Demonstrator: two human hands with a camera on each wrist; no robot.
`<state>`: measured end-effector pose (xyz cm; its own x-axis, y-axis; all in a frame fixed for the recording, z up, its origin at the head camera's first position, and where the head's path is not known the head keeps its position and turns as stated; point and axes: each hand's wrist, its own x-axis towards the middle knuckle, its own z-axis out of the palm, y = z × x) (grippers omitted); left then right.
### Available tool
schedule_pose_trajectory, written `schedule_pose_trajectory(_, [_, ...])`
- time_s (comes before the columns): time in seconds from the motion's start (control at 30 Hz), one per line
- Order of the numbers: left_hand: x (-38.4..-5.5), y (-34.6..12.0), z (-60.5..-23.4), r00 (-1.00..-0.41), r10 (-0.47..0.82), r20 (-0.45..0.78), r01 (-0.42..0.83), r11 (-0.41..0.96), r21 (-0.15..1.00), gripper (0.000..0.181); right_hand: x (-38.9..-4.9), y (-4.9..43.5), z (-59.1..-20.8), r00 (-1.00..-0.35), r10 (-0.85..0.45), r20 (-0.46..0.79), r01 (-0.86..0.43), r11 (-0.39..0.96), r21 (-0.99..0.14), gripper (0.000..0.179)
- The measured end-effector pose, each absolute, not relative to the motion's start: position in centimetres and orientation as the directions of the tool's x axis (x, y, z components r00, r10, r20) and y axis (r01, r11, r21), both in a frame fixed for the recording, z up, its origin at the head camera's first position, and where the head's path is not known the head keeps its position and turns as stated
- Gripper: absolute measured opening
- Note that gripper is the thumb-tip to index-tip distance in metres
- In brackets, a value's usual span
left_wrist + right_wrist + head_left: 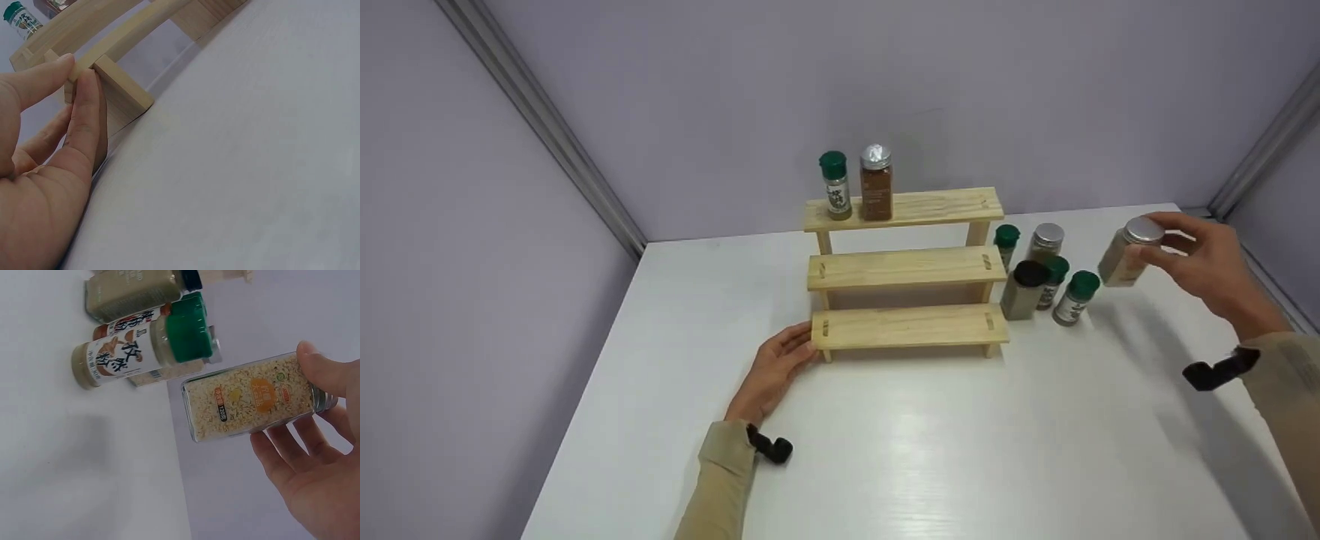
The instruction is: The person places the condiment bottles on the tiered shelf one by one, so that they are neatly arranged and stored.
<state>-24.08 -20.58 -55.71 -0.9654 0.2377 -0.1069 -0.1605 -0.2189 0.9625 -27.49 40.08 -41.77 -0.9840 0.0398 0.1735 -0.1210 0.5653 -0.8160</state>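
Note:
My right hand [1215, 262] holds a square glass seasoning jar [247, 400] by its upper part, above the table at the right. Pale granules fill this jar, which has an orange label and a silver cap. At the rack's lower left end, my left hand [769, 371] pinches the bottom step of the three-step wooden rack [911, 328]. In the left wrist view the thumb lies on the step's edge and the fingers are below it. On the top step stand a green-capped seasoning bottle [838, 187] and a silver-capped jar of reddish-brown spice [877, 187].
Right of the rack several seasoning containers stand close together: a black-capped jar [1021, 296], a green-capped bottle [1074, 301] and a silver-capped jar [1046, 238] among them. The white table [900, 450] meets a pale wall [720, 112] at the back.

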Motion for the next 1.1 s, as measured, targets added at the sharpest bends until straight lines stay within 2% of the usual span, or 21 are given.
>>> schedule_pose_trajectory(0.37, [-24.3,-20.6,-55.6,-0.966,0.24,-0.097,-0.15,-0.213,0.965,0.054,-27.8,37.1,-36.9,-0.96,0.083,0.267,-0.18,0.549,-0.816,0.053])
schedule_pose_trajectory(0.6, [-24.2,-20.5,-55.6,-0.964,0.242,-0.109,-0.166,-0.227,0.96,0.055,-28.4,34.3,-34.0,-0.969,0.08,0.232,-0.164,0.492,-0.855,0.053])
schedule_pose_trajectory(0.83, [-24.1,-20.5,-55.7,-0.966,0.239,-0.099,-0.152,-0.214,0.965,0.054,-29.5,30.9,-32.0,-0.967,0.041,0.253,-0.208,0.45,-0.869,0.053])
schedule_pose_trajectory(1.1, [-24.2,-20.6,-55.7,-0.963,0.25,-0.105,-0.159,-0.207,0.965,0.055,-30.8,27.8,-30.6,-0.975,0.031,0.222,-0.185,0.452,-0.873,0.064])
